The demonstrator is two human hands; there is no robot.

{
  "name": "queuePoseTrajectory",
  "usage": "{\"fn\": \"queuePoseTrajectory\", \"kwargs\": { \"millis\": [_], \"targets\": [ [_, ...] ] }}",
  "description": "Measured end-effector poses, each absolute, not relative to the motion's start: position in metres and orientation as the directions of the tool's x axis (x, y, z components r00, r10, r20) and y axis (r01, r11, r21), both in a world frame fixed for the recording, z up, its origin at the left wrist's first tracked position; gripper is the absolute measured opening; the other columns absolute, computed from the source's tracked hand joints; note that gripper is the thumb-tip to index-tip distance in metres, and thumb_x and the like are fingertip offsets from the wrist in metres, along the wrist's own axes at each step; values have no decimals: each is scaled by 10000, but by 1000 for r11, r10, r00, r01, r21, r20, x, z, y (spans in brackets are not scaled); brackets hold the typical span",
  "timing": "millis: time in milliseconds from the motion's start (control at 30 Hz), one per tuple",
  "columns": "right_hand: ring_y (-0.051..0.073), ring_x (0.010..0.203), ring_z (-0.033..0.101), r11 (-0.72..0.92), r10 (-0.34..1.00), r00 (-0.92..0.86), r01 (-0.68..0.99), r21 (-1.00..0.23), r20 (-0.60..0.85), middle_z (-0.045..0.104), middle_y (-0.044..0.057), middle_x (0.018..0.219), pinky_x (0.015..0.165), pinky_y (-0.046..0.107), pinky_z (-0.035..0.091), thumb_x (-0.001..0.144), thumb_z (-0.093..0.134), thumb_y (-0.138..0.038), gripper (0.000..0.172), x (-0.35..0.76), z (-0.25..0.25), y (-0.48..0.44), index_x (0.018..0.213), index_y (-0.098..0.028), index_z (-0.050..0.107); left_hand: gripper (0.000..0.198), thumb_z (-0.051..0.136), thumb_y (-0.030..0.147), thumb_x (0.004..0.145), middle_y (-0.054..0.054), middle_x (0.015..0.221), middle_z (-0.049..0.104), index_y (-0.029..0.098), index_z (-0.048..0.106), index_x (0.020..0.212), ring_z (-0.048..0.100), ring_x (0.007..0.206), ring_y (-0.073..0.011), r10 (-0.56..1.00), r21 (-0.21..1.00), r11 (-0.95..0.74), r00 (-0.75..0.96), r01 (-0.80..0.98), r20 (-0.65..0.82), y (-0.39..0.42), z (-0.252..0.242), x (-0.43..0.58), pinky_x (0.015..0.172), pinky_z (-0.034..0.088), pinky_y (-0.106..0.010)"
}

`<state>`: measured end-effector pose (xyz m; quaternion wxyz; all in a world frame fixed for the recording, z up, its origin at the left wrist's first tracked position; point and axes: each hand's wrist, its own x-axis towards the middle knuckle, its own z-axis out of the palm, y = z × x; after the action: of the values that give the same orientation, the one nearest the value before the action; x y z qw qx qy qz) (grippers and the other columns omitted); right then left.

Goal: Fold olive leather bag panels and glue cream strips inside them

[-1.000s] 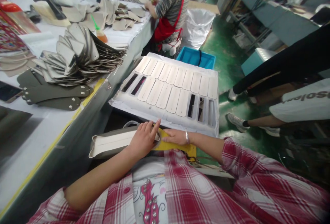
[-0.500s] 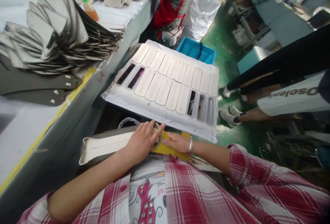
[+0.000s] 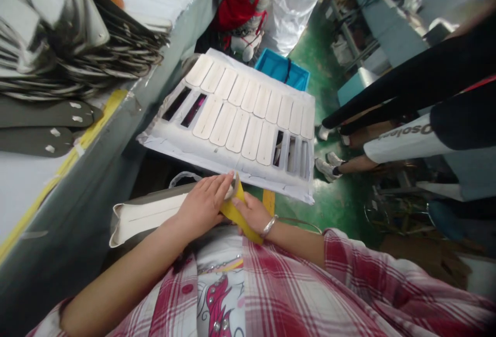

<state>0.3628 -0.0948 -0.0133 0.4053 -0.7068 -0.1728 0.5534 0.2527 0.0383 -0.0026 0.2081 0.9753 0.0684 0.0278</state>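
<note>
A long piece (image 3: 151, 213), white on its inner face with grey edges and curled up at the near-left end, lies across in front of my body. My left hand (image 3: 203, 202) rests over its right part, fingers stretched out and side by side, the thumb partly hidden. My right hand (image 3: 253, 215) is closed on a bent yellow strip (image 3: 240, 208), thin and flexible-looking. The strip's upper end stands up next to my left fingertips. A small pale bit shows between my left fingers and the strip; I cannot make out what it is.
A white-covered board (image 3: 232, 156) with rows of cream rounded panels and several open slots stands ahead. On the left table (image 3: 23, 182) are stacked grey-white pieces (image 3: 77, 32). Beyond are a blue crate (image 3: 281, 68), a co-worker's red apron (image 3: 236, 6) and, at right, people's legs (image 3: 372, 156).
The whole view has shifted, so the board and table sit farther left. The yellow strip is now bent more upright, and my left fingers have drawn closer together.
</note>
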Motion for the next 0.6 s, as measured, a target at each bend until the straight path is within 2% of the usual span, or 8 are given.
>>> {"fn": "queuePoseTrajectory", "kwargs": {
  "millis": [100,167,200,267,333,400,467,600],
  "targets": [
    [136,334,532,-652,651,279,-272,-708,-706,580,-31,517,299,216,419,817,458,-533,352,363,-8,-111,881,-192,398,896,608,266,648,-177,1357,384,67,150,1392,368,1224,-272,168,365,-920,985,146,29,32,2,248,1028,265,-380],
    [135,347,529,-600,650,306,-356,-717,-696,583,-19,524,309,218,408,809,477,-528,354,371,-1,-125,899,-189,430,887,624,341,662,-172,1359,389,87,183,1389,368,1228,-277,217,328,-923,976,204,6,31,5,241,1026,259,-394],
    [124,357,522,-510,658,366,-426,-747,-658,577,-22,532,319,212,401,799,497,-518,351,376,3,-131,907,-189,444,876,626,383,671,-169,1362,387,100,205,1386,366,1231,-281,244,310,-922,970,233,-3,31,7,237,1025,252,-404],
    [90,404,508,-222,663,515,-559,-799,-544,567,-31,584,379,205,423,756,573,-456,331,382,12,-134,925,-191,468,846,619,451,686,-160,1375,374,125,252,1376,349,1242,-284,269,280,-924,963,260,-6,30,9,228,1027,235,-414],
    [66,470,498,44,660,613,-609,-792,-434,555,-38,651,485,214,471,689,647,-361,352,382,21,-124,954,-194,487,826,619,481,689,-148,1381,368,149,285,1367,336,1247,-284,265,250,-934,964,255,5,29,10,221,1026,223,-417],
    [58,498,478,192,643,690,-565,-803,-332,528,-47,674,534,228,483,644,673,-312,398,376,28,-103,982,-192,499,826,632,496,678,-146,1365,387,163,307,1361,343,1235,-289,265,224,-941,964,255,17,25,11,218,1018,224,-421],
    [57,475,446,258,581,779,-451,-855,-236,483,-56,649,481,223,453,651,657,-347,401,367,30,-80,983,-184,502,824,639,505,673,-154,1337,413,169,322,1356,357,1218,-297,281,201,-942,959,270,31,21,12,217,1004,233,-428],
    [39,391,334,214,465,872,-279,-936,-153,391,-76,605,368,194,318,704,559,-462,406,356,17,-51,989,-184,477,797,625,514,689,-157,1330,414,192,327,1354,358,1212,-298,288,185,-944,956,274,56,18,12,216,989,239,-431]
  ]
}}
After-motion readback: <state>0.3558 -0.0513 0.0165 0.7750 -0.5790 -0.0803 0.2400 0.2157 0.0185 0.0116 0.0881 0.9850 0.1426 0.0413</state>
